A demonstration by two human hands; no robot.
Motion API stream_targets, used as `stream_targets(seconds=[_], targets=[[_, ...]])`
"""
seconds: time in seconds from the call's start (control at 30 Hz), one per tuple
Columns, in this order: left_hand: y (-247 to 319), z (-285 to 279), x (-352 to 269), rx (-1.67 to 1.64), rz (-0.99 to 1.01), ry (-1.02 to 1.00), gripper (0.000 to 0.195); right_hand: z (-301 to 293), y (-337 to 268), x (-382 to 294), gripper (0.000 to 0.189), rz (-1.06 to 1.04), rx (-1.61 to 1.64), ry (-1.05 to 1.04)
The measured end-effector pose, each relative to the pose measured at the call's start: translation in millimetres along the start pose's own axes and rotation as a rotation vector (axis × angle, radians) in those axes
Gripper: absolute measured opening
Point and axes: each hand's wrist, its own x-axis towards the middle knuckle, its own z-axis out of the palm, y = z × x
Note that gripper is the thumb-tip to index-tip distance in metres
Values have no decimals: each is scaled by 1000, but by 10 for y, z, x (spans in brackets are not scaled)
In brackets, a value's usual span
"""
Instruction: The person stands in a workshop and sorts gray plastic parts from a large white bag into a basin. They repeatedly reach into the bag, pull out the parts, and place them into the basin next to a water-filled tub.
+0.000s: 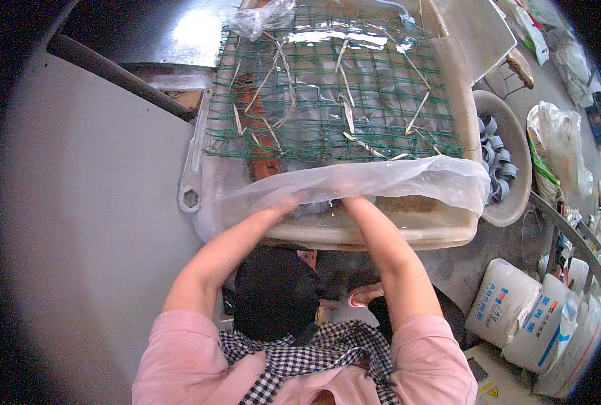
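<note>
Both my hands reach over the front rim of a pale plastic tub of water. A translucent plastic sheet lies across the front of the tub and covers most of my fingers. My left hand is low under the sheet's edge, beside some greyish pieces in the water. A short way to the right, my right hand also goes under the sheet. What either hand holds is hidden. Behind the sheet, green netting tied with pale strips spans the tub. A rusty orange bar shows beneath it.
A large wrench lies along the tub's left edge. On the right stands an oval basin of curved grey plastic pieces. Printed white sacks stand lower right. Crumpled clear plastic rests on the netting's far left.
</note>
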Motion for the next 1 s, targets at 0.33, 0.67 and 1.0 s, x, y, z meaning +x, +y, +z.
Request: stream_targets(seconds=[0.33, 0.67, 1.0], targets=[[659, 439, 203, -574, -353, -388, 17, -514, 39, -444, 45, -137, -100, -142], [1260, 431, -2, -97, -19, -567, 69, -973, 333, -809, 72, -81, -279, -78], [968, 237, -125, 457, 345, -523, 54, -1939, 92, -1423, 78, -232, -531, -46]])
